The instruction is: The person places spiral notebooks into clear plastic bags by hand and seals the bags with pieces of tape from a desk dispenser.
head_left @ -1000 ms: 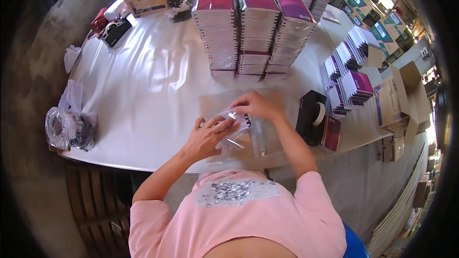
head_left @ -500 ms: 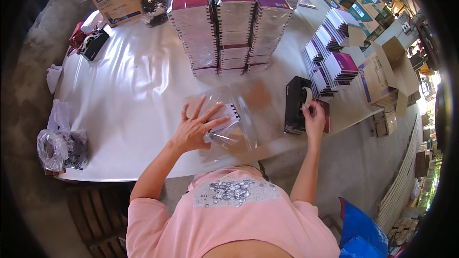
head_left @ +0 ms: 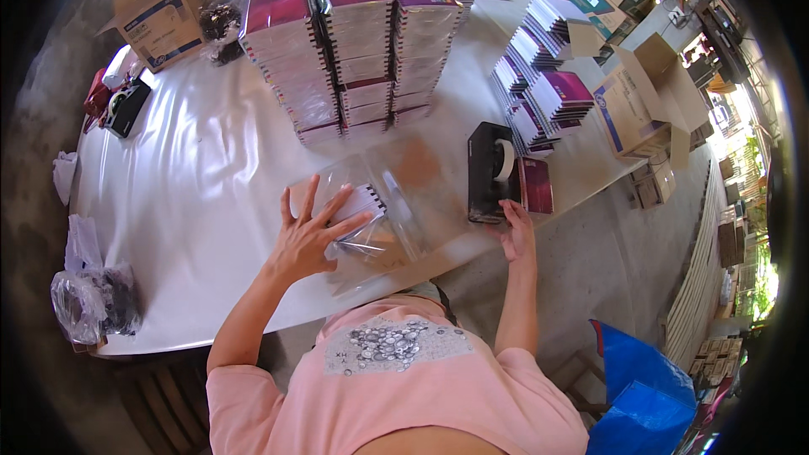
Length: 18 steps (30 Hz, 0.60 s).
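Note:
My left hand (head_left: 313,232) lies with fingers spread over a small spiral notebook (head_left: 364,205). The notebook has white pages and a black coil, and clear plastic film (head_left: 404,240) lies around it on the table. At the near end of a black tape dispenser (head_left: 481,190), my right hand (head_left: 517,232) has its fingers curled at the edge. What those fingers grip, if anything, is too small to make out. The dispenser carries a roll of tape (head_left: 504,160). Just right of it lies a purple notebook (head_left: 536,185).
Tall stacks of wrapped purple notebooks (head_left: 358,50) stand ahead, with looser piles (head_left: 539,76) to the right. An open carton (head_left: 632,109) is beyond them. At far left are another carton (head_left: 160,25), a second tape dispenser (head_left: 128,108) and wrapped rolls (head_left: 94,303).
My right hand has moved from beside the tape roll to the dispenser's near end. The left hand stays spread on the notebook. The whole view has shifted somewhat.

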Available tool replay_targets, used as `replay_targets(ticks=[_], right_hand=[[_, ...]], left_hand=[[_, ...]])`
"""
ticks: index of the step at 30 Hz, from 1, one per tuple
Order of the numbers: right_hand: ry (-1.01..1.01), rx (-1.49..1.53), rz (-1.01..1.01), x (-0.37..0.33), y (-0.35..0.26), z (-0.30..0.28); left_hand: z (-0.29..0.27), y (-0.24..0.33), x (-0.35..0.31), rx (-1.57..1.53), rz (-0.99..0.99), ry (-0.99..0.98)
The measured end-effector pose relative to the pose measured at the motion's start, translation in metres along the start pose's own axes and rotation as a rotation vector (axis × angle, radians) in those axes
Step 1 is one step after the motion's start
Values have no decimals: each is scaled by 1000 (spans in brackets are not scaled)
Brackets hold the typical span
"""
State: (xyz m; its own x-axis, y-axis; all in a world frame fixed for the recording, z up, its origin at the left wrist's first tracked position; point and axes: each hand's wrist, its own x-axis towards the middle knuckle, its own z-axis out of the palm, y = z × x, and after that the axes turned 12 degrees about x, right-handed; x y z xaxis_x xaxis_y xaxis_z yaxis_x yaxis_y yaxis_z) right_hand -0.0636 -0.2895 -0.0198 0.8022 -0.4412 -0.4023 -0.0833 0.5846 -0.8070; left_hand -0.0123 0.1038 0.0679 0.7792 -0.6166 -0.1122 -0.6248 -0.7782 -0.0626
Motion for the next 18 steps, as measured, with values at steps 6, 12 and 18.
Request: replay_targets(ticks=[6,12,18], right_hand=[[57,-660,-548,-13,18,-19],[-5,-1087,-718,-46,-24,56],[-940,-884,24,-47,-40,204]], left_hand=[[-5,0,0,-21,-9,-39],[-4,1,-1,-36,16,-39],[-7,-2,-2,3,-4,-60]])
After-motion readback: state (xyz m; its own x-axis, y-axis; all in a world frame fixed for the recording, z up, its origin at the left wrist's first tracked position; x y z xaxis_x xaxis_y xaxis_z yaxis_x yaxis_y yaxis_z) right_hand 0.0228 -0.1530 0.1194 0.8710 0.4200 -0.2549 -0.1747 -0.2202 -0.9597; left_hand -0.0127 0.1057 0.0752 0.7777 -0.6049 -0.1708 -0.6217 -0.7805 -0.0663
